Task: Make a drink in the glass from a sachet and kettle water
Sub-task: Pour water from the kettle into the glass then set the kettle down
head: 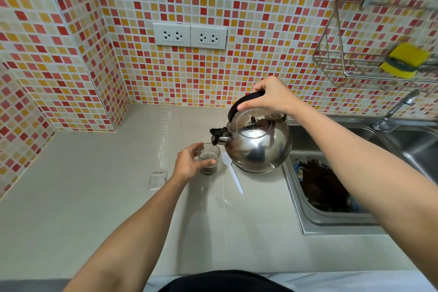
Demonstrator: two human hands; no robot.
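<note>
A small clear glass (209,159) stands on the pale counter (94,197) with brownish liquid or powder in its bottom. My left hand (189,162) wraps around its left side. My right hand (270,96) grips the black handle of a shiny steel kettle (257,143), which is tilted left with its dark spout right over the glass rim. A white plastic spoon (233,174) lies on the counter just right of the glass, partly under the kettle. An opened sachet (157,180) lies flat to the left of my wrist.
A steel sink (331,220) with dark dishes or scraps in it sits at the right, a tap (393,111) behind it. A wire rack (355,64) on the tiled wall holds a yellow sponge (405,60). Two double sockets (189,35) are on the wall.
</note>
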